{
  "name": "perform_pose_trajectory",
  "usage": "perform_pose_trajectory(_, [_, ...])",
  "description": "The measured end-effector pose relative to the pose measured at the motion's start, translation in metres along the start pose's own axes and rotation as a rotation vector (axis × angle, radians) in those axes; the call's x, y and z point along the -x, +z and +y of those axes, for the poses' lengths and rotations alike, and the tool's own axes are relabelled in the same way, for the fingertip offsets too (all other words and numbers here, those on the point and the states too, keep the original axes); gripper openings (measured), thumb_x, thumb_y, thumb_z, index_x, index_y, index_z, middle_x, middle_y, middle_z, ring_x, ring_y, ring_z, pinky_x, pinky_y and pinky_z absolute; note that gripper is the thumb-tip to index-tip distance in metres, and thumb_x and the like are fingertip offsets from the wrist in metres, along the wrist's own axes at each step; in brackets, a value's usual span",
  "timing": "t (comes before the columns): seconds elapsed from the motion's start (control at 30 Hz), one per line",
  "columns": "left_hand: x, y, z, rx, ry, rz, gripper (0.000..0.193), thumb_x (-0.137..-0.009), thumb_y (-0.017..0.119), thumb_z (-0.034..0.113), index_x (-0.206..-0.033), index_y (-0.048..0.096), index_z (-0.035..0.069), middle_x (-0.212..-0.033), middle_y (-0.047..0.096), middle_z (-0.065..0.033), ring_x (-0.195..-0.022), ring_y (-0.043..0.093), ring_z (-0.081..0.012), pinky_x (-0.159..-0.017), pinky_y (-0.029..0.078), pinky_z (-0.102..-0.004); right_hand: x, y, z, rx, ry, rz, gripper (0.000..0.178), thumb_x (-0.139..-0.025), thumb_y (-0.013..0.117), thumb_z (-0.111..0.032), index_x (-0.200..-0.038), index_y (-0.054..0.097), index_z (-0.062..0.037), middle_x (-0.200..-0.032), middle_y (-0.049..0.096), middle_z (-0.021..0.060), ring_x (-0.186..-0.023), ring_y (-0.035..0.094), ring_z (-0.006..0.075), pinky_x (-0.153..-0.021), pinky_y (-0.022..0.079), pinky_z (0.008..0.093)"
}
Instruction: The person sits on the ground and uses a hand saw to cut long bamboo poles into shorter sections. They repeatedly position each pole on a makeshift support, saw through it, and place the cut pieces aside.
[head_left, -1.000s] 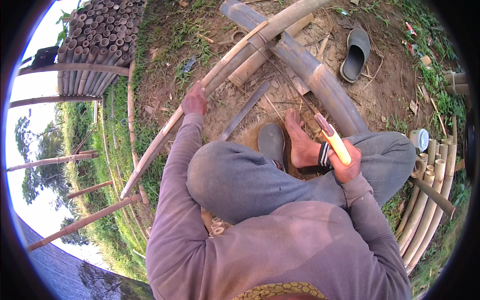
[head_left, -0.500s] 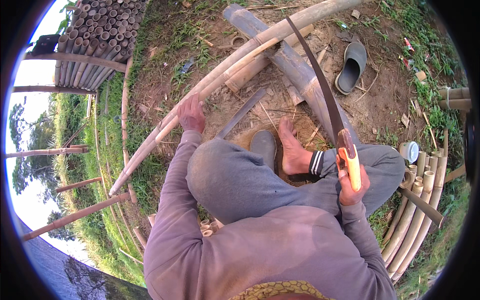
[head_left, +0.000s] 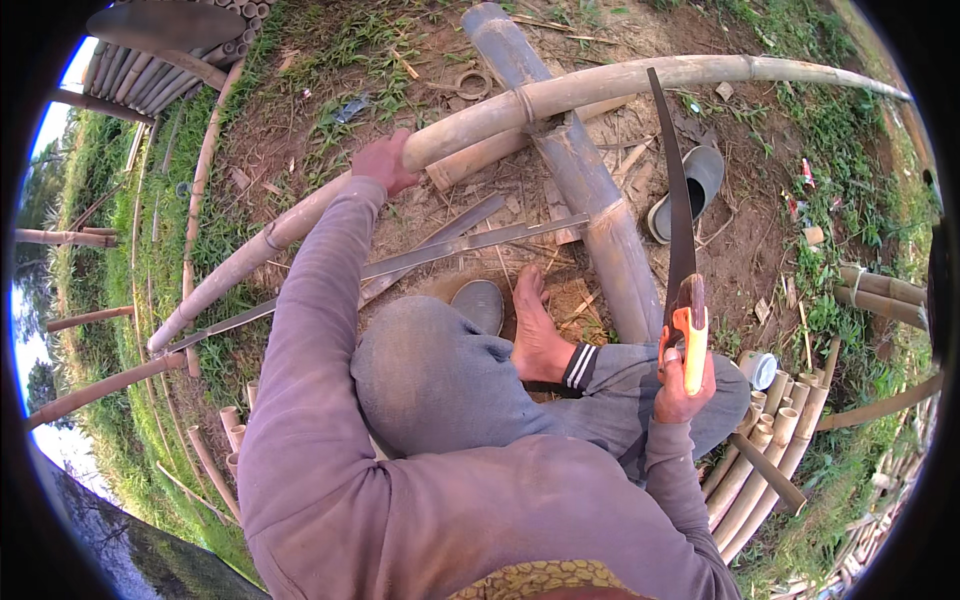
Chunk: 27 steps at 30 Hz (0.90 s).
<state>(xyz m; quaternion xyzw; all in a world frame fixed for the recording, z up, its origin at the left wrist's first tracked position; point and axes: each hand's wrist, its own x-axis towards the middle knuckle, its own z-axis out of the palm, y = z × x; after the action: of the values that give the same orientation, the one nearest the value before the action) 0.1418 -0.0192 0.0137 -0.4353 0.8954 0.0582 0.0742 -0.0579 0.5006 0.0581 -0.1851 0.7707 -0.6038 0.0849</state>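
The left hand (head_left: 388, 165), left of the fat gray log (head_left: 577, 170), is curled around the long pale pole (head_left: 600, 88), which lies on top of the log and runs across it from left to right. The right hand (head_left: 685, 395), just right of the log's near end, is wrapped around the handle (head_left: 694, 350) of a saw (head_left: 675, 190) that points up to the pole, so the left hand is nearer the pole. A white tub (head_left: 758, 369) sits farther right of the log's near end, but I can't tell what is inside.
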Motion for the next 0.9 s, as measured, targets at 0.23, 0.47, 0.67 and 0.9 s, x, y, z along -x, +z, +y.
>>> perform_pose_trajectory(0.23, [-0.005, 0.005, 0.014, 0.095, 0.096, 0.035, 0.079, -0.070, 0.088, 0.038, -0.140, 0.058, 0.018, -0.116, 0.074, -0.0176, -0.108, 0.071, -0.0396, -0.091, 0.057, -0.0510, -0.023, 0.003, 0.006, -0.014, 0.123, 0.077, 0.008, -0.091, 0.068, -0.005, -0.095, 0.062, -0.0003, -0.075, 0.062, 0.0060, -0.062, 0.059, 0.0120, -0.053, 0.048, 0.0243])
perform_pose_trajectory(0.47, [-0.051, -0.022, 0.098, 0.106, 0.136, 0.015, 0.073, -0.072, 0.081, 0.039, -0.138, 0.059, 0.017, -0.118, 0.074, -0.0151, -0.108, 0.071, -0.0392, -0.090, 0.057, -0.0507, -0.060, 0.019, 0.010, -0.070, 0.083, 0.061, 0.011, -0.089, 0.067, -0.002, -0.099, 0.064, 0.0020, -0.079, 0.064, 0.0066, -0.064, 0.062, 0.0140, -0.055, 0.051, 0.0256])
perform_pose_trajectory(0.67, [-0.088, -0.036, 0.128, 0.096, 0.136, -0.008, 0.062, -0.075, 0.082, 0.033, -0.129, 0.058, 0.014, -0.116, 0.075, -0.0185, -0.110, 0.071, -0.0421, -0.094, 0.057, -0.0514, -0.075, 0.011, 0.009, 0.034, -0.084, -0.042, 0.018, -0.091, 0.070, -0.003, -0.107, 0.064, 0.0019, -0.084, 0.063, 0.0050, -0.066, 0.059, 0.0102, -0.058, 0.050, 0.0250])
perform_pose_trajectory(0.9, [-0.088, -0.037, 0.126, 0.108, 0.146, -0.056, 0.071, -0.073, 0.083, 0.036, -0.136, 0.057, 0.015, -0.117, 0.075, -0.0188, -0.112, 0.071, -0.0422, -0.096, 0.057, -0.0525, -0.096, 0.031, 0.014, 0.010, -0.252, -0.110, 0.041, -0.099, 0.076, -0.024, -0.126, 0.061, 0.0032, -0.085, 0.064, 0.0023, -0.068, 0.057, 0.0071, -0.059, 0.047, 0.0219])
